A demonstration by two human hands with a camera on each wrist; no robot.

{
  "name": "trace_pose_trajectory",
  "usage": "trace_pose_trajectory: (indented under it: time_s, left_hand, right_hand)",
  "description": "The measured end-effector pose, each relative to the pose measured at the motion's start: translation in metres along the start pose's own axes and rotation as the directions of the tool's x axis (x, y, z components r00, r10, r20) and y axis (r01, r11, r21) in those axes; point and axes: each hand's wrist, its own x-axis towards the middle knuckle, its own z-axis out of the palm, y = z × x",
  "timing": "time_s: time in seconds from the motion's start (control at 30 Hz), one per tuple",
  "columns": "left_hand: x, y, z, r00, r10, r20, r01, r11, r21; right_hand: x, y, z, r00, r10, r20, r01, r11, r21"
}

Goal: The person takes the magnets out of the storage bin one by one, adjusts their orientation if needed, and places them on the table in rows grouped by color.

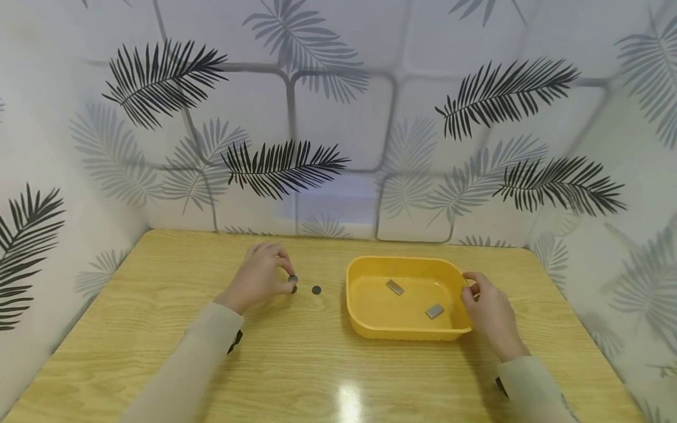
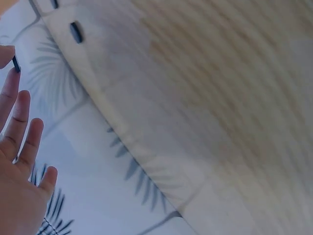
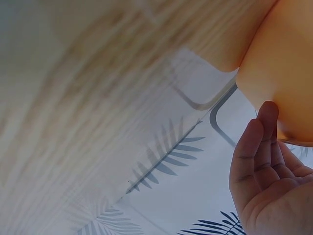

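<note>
My left hand (image 1: 262, 276) pinches a small dark disc (image 1: 293, 279) between thumb and index finger, just above the table. The same pinched disc (image 2: 16, 63) shows edge-on in the left wrist view, with the other fingers spread. Close below it lies a second dark disc (image 1: 294, 289), partly covered by the fingertips, and a third disc (image 1: 316, 289) lies a little to the right. My right hand (image 1: 491, 314) holds the right rim of a yellow plastic basin (image 1: 409, 335). In the right wrist view its fingers lie against the basin's outer wall (image 3: 288, 63).
Inside the basin lie two small grey rectangular blocks, one block (image 1: 394, 286) toward the back and another block (image 1: 435, 311) toward the front right. The wood-grain table (image 1: 296, 364) ends at a white wall covering (image 1: 338, 117) with leaf prints.
</note>
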Motion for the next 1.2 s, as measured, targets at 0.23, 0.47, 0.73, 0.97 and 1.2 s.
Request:
trace_pose_trajectory:
  time_s: [0.23, 0.47, 0.73, 0.97, 1.2]
  left_hand:
    - [-0.013, -0.024, 0.000, 1.000, -0.024, -0.001, 0.024, 0.999, 0.033]
    - [-0.019, -0.036, -0.002, 0.998, -0.065, 0.014, 0.065, 0.997, 0.034]
    - [-0.025, -0.049, 0.001, 0.991, -0.121, 0.053, 0.121, 0.993, 0.010]
    - [-0.025, -0.054, 0.002, 0.986, -0.144, 0.080, 0.143, 0.990, 0.021]
    - [-0.026, -0.053, 0.002, 0.983, -0.153, 0.103, 0.150, 0.988, 0.035]
  right_hand:
    - [-0.001, 0.000, 0.000, 1.000, -0.003, -0.005, 0.003, 1.000, 0.001]
    - [0.000, 0.001, 0.000, 1.000, 0.015, 0.008, -0.015, 1.000, -0.003]
    - [0.000, 0.001, 0.001, 1.000, 0.011, 0.013, -0.011, 1.000, -0.008]
    - [0.000, 0.001, 0.000, 1.000, 0.002, -0.001, -0.002, 1.000, -0.011]
    - [0.000, 0.000, 0.000, 1.000, -0.002, 0.000, 0.002, 1.000, -0.008]
